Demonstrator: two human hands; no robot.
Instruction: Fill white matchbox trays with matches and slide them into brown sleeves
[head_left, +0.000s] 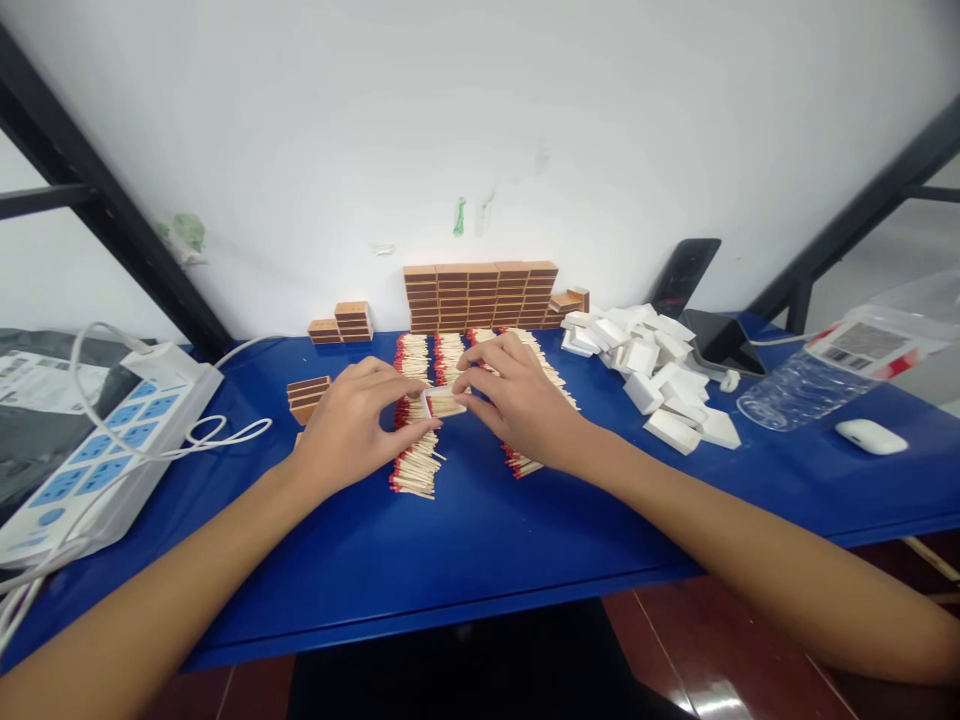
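Between my two hands is a small white matchbox tray (444, 404) with matches in it. My left hand (361, 420) pinches its left end between thumb and fingers. At the right end, the fingertips of my right hand (517, 400) close on the tray. Rows of red-headed matches (417, 470) lie on the table under and behind my hands, partly covered by them. Beside my left hand rest a few brown matchboxes (307, 397). To the right of my right hand is a heap of white matchbox trays (660, 360).
Stacked matchboxes (480, 298) line the wall, with a smaller stack (352, 321) to the left. A power strip (112, 450) with cables lies at the left of the blue table (465, 560). At right are a phone (684, 275), a plastic bottle (795, 390) and a white case (871, 436).
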